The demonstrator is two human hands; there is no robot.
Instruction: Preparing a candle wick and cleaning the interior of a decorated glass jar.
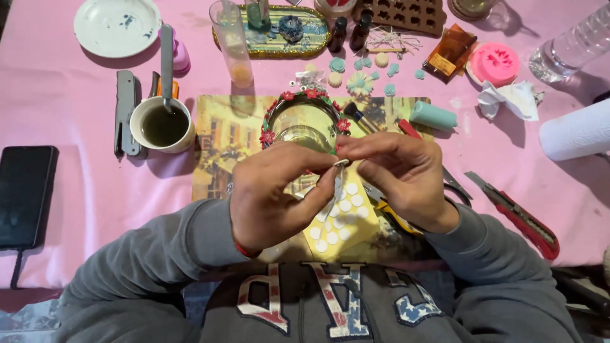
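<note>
Small white sticker dot (341, 163) sat pinched where the fingertips of both hands met, above a yellow sheet (340, 222) carrying rows of round white dots. Left hand (273, 194) had its fingers curled, thumb and forefinger closed on the dot; right hand (400, 174) met it from the other side, fingers closed on the same piece. Just beyond lay a round glass dish (305, 124) rimmed with red and green flowers, on a printed mat (219, 143) over the pink-clothed desk (70, 114).
</note>
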